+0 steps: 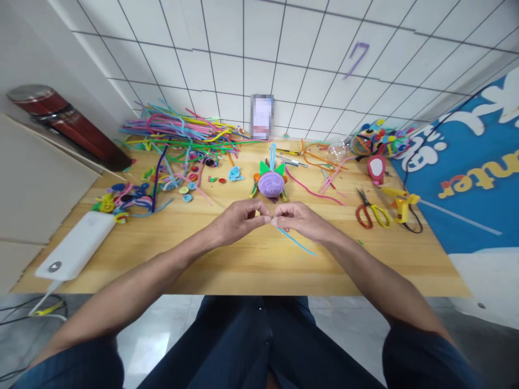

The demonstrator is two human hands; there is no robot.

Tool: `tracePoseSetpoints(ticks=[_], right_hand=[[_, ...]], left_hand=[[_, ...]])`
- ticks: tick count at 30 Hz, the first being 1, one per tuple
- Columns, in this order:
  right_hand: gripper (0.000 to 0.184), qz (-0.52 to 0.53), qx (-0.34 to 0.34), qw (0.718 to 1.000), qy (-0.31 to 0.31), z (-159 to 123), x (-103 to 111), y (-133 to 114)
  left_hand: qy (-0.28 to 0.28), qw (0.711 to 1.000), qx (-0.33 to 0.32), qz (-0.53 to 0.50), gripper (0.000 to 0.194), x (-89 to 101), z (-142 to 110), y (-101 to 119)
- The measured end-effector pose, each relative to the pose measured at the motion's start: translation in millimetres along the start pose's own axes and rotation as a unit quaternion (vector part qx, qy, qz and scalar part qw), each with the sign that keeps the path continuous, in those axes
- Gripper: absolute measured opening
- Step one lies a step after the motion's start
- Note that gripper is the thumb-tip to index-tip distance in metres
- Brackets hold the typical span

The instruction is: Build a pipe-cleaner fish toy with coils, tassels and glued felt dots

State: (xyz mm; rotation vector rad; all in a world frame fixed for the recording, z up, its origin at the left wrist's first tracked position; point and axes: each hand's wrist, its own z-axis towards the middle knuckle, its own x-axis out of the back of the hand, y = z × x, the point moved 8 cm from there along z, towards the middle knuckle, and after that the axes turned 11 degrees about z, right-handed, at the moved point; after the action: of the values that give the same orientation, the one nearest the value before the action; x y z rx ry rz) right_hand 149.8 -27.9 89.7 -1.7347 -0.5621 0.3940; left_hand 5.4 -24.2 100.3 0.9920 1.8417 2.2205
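Observation:
My left hand (239, 219) and my right hand (300, 220) meet fingertip to fingertip over the middle of the wooden table (251, 259). Both are pinched on a thin light-blue pipe cleaner (298, 242) whose free end trails toward me on the right. Just beyond my hands stands a purple coiled pipe-cleaner figure (271, 182) with green ears, a blue loop on top and orange bits at its sides.
A heap of coloured pipe cleaners (178, 132) fills the back left, with coiled pieces (130, 197) nearer. A white power bank (77, 246) lies at the left edge. Red-and-yellow scissors (371, 212), a yellow glue gun (399, 202) and a phone (261, 116) against the wall.

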Motion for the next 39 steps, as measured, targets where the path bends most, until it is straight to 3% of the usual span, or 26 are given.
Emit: tracePoseSetpoints(ticks=[3, 7, 10, 15, 19, 22, 25, 28, 30, 33, 35, 37, 39], right_hand=[[0.028, -0.003, 0.027, 1.000, 0.015, 1, -1, -8], [0.035, 0.068, 0.089, 0.989, 0.099, 4, 0, -5], [0.037, 0.117, 0.083, 0.983, 0.111, 7, 0, 7], [0.035, 0.067, 0.034, 0.996, 0.037, 5, 1, 6], [0.034, 0.025, 0.016, 1.000, -0.001, 2, -2, -5], [0.034, 0.028, 0.038, 0.999, 0.015, 4, -5, -8], [0.035, 0.092, 0.084, 0.989, 0.085, 9, -3, -2], [0.036, 0.151, 0.076, 0.979, 0.116, 13, -1, 14], [0.033, 0.146, 0.045, 0.984, 0.089, 14, -2, 20], [0.032, 0.107, 0.015, 0.994, 0.031, 10, -3, 15], [0.033, 0.082, 0.010, 0.997, 0.006, 7, -3, 8], [0.034, 0.065, 0.013, 0.998, 0.005, 5, -3, 2], [0.034, 0.065, 0.034, 0.997, 0.032, 6, -2, -1]], left_hand=[[0.046, 0.998, -0.008, -0.032, 0.029, -0.9, 2, 5], [0.151, 0.958, 0.064, -0.236, 0.039, -20.2, -1, -18], [0.144, 0.935, 0.097, -0.311, 0.042, -32.1, -1, -32], [0.047, 0.990, 0.041, -0.125, 0.032, -6.3, 3, -19], [0.015, 0.999, -0.011, -0.028, 0.026, 4.3, 2, -5], [0.059, 0.993, 0.018, -0.101, 0.029, -5.9, 0, -9], [0.136, 0.947, 0.086, -0.276, 0.037, -24.9, -3, -26], [0.135, 0.919, 0.120, -0.351, 0.042, -38.0, -2, -39], [0.094, 0.940, 0.107, -0.309, 0.042, -32.1, 1, -39], [0.023, 0.984, 0.051, -0.167, 0.035, -11.8, 5, -28], [-0.005, 0.996, 0.015, -0.090, 0.031, -2.6, 6, -18], [0.012, 0.998, 0.001, -0.065, 0.031, 1.1, 6, -10], [0.063, 0.992, 0.018, -0.107, 0.033, -2.1, 5, -9]])
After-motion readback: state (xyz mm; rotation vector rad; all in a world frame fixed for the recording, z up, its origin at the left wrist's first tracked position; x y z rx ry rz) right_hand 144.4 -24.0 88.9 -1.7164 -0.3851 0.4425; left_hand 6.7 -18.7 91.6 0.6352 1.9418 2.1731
